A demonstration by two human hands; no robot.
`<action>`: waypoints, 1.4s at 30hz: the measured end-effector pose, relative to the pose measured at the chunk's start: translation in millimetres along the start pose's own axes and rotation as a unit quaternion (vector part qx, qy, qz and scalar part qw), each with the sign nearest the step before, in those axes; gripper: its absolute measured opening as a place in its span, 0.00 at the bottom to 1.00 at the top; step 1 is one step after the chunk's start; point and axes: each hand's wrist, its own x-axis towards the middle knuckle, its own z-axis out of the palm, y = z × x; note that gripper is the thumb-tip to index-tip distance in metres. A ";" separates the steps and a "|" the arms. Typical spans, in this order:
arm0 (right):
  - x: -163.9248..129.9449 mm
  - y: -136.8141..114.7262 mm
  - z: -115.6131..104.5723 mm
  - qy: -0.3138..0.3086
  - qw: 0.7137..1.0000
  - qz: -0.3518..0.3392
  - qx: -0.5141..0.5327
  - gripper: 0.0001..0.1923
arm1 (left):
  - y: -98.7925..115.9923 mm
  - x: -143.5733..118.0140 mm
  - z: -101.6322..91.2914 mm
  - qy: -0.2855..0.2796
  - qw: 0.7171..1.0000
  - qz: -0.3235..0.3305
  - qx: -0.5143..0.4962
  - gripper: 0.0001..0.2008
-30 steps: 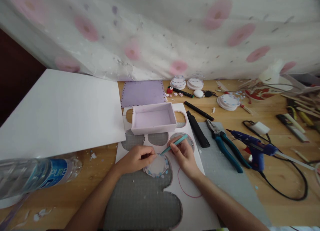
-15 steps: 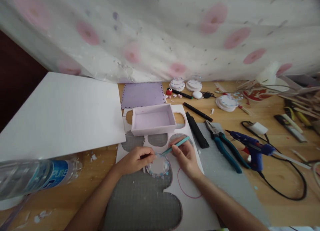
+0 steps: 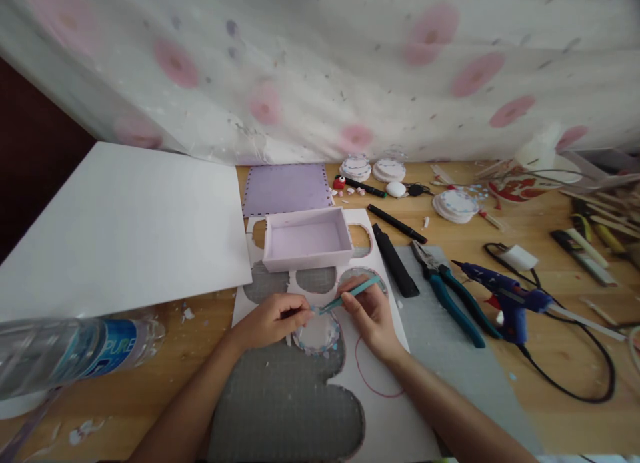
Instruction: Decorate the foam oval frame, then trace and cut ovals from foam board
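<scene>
My right hand [image 3: 371, 316] is closed around slim teal tweezers [image 3: 361, 287], their tip pointing down and left. At that tip, the thumb and fingers of my left hand [image 3: 280, 318] are pinched together; a tiny pale bluish bit seems to be between them, too small to name. Just below both hands lies a white foam disc [image 3: 317, 332] with blue and pinkish pieces around its rim. It rests over a white foam sheet [image 3: 385, 419] with round cut-outs and a pink circle drawn on it.
Behind my hands stands a lilac open box [image 3: 307, 243]. Pliers [image 3: 447, 293], a blue glue gun [image 3: 505, 296] with its cord, and a black cutter-like tool [image 3: 396, 263] lie at right. Stacked decorated discs [image 3: 455, 205] sit farther back. A water bottle [image 3: 80, 353] lies at left beside white board [image 3: 135, 229].
Both hands stay nearly in place. The tweezers have shifted very slightly, their tip staying by my left fingertips. The whole view has moved a touch.
</scene>
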 end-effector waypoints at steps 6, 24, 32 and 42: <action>0.4 -0.2 -0.1 0.004 1.000 0.014 -0.011 0.10 | -1.2 0.8 -0.3 -0.002 1.000 -0.003 0.003 0.15; 1.3 11.5 -4.0 0.058 0.991 0.073 0.096 0.10 | -4.4 0.7 0.8 0.002 1.000 -0.012 -0.001 0.16; 9.5 11.0 -6.2 0.096 0.961 0.124 0.226 0.10 | 2.8 -4.1 -5.0 -0.045 0.999 0.005 -0.023 0.17; 10.5 8.3 -5.3 0.072 0.964 0.115 0.227 0.13 | 2.1 -7.5 -1.3 0.096 0.991 0.047 0.086 0.20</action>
